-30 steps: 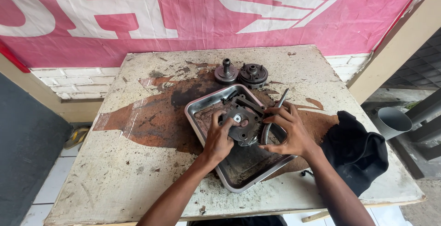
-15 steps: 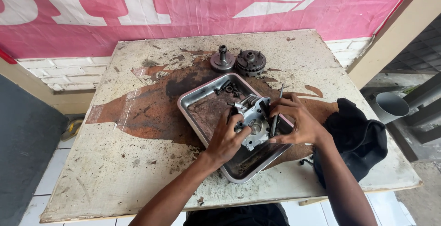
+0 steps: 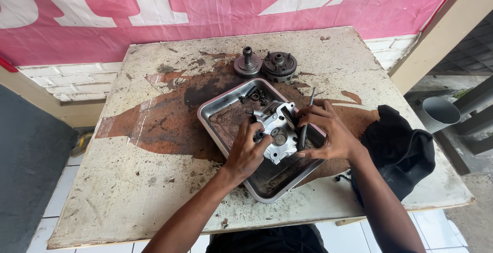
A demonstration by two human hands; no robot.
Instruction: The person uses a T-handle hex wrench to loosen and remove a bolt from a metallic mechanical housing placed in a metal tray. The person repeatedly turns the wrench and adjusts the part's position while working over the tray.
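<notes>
So both hands are in the metal tray (image 3: 221, 111) on the tabletop (image 3: 128, 181). Left hand (image 3: 247, 150) is clamped on the silver engine casting (image 3: 277, 135), tilting it up over the tray. Right hand (image 3: 326, 132) steadies its other side, fingers closed on a thin rod-like tool (image 3: 306, 117). Looks mid-job: loose bolts (image 3: 254, 96) lie in the tray's far corner, and beyond it a gear hub (image 3: 247, 64) and toothed clutch part (image 3: 280, 65) sit already off.

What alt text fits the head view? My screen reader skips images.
Two bare hands, left hand and right hand, grip a grey metal engine part over a steel tray on a stained table; the right also holds a thin tool.
</notes>
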